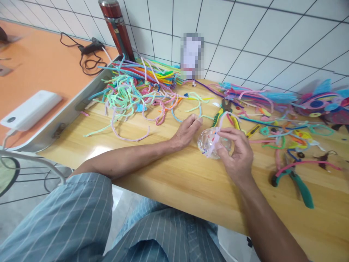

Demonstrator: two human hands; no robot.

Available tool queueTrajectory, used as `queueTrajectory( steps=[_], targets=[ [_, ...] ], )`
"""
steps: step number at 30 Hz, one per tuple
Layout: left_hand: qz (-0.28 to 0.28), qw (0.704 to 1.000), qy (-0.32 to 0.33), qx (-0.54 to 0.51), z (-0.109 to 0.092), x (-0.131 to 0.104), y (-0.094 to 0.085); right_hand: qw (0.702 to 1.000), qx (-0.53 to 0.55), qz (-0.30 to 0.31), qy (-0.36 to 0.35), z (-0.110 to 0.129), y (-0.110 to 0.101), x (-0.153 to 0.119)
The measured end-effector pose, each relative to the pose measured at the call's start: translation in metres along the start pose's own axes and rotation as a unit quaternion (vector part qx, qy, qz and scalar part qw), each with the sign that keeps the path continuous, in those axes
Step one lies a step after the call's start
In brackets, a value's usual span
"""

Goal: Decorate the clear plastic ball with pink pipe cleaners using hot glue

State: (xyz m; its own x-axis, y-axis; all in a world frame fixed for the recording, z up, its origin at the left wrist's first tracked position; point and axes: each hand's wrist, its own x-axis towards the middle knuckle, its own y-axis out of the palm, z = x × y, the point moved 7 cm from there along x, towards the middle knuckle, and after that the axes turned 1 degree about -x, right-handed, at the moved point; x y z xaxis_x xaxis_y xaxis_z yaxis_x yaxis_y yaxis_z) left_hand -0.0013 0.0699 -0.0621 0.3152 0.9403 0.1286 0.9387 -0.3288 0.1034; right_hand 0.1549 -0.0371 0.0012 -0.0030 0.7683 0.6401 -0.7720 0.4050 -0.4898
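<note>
My right hand (238, 151) pinches a lilac pipe cleaner (214, 142) between thumb and fingers. That strip runs across a clear, round plastic piece (204, 143) with small coloured specks, and its free end curls up past my fingertips. Left of it, my left hand (188, 131) is curled closed above the table; what its fingers hold, if anything, is hidden. A thin pale green strand shows beside those fingertips. Just behind the plastic piece lie pliers with green-and-yellow handles (218, 117).
Tangled pipe cleaners (122, 94) and a straight bundle (152, 72) lie back left, near a red thermos (116, 29). A phone (192, 54) leans on the tiled wall. Green-handled pliers (302, 189) and scraps lie right. A white power bank (31, 109) sits on the orange surface.
</note>
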Motion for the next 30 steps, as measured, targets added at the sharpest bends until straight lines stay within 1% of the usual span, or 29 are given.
queueTrajectory(
  steps=[2,5,8,10,12,14,16,21,23,27,30],
  targets=[
    [0.01,1.0,0.015,-0.012,-0.002,0.0,0.002,1.0,0.0,0.001,0.001,0.0,0.0,0.0],
    [0.018,1.0,0.009,-0.014,0.001,0.001,0.002,1.0,-0.002,0.001,0.0,0.0,0.001,0.0],
    [-0.003,1.0,-0.004,0.012,0.001,0.002,-0.002,1.0,-0.007,0.012,-0.002,0.0,0.003,-0.001],
    [-0.011,0.999,0.018,0.041,-0.005,-0.001,-0.004,1.0,-0.01,0.018,0.0,0.0,0.004,-0.002],
    [-0.004,0.995,0.056,0.083,-0.014,-0.005,-0.003,1.0,-0.014,0.017,0.005,0.0,0.004,-0.002],
    [0.026,0.989,0.073,0.125,-0.019,-0.011,0.003,1.0,-0.013,0.013,0.009,0.0,0.004,-0.003],
    [0.072,0.985,0.069,0.144,-0.019,-0.018,0.01,1.0,-0.007,0.01,0.011,-0.001,0.004,-0.003],
    [0.208,0.971,0.075,0.094,-0.017,-0.031,0.029,1.0,0.009,0.004,0.018,-0.004,0.005,-0.004],
    [0.246,0.963,0.078,0.075,-0.016,-0.034,0.034,1.0,0.016,-0.001,0.023,-0.006,0.004,-0.004],
    [0.262,0.957,0.084,0.089,-0.012,-0.035,0.036,0.997,0.048,-0.011,0.051,-0.011,0.002,-0.007],
    [0.258,0.954,0.113,0.104,-0.011,-0.035,0.035,0.99,0.111,-0.023,0.085,-0.016,0.002,-0.01]
  ],
)
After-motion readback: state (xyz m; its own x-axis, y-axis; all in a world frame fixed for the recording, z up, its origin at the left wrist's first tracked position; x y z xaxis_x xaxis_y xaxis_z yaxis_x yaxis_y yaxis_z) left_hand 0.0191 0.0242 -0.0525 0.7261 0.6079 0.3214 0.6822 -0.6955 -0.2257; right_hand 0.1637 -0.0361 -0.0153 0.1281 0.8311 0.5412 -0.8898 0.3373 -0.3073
